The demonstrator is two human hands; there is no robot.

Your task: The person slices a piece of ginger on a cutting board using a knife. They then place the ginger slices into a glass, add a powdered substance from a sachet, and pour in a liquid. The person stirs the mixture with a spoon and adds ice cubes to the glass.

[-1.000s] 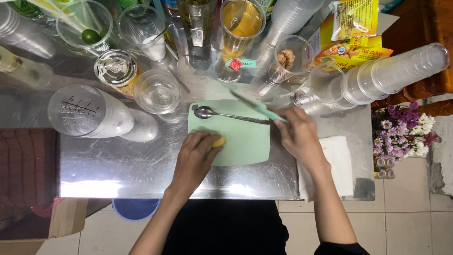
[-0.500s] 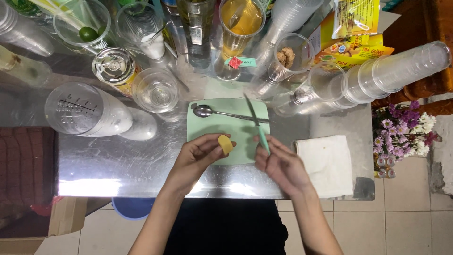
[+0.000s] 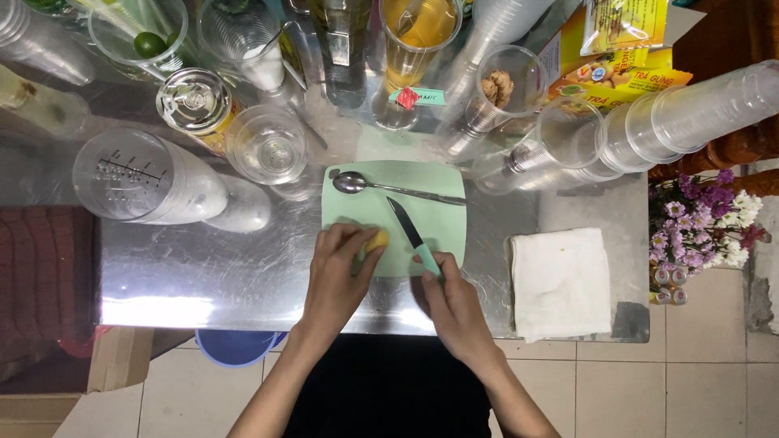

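While L hand [image 3: 337,272] pinches a small yellow piece [image 3: 377,240] at center of green cutting board [image 3: 349,217], R hand [image 3: 454,304] grips green-handled knife [image 3: 412,235] just beside it, spoon [image 3: 389,187] lying along board's far edge.

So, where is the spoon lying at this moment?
In the head view the spoon lies across the far edge of the green cutting board, just beyond the knife, with its bowl pointing to the left near the empty glass.

Head view, straight down, close overhead
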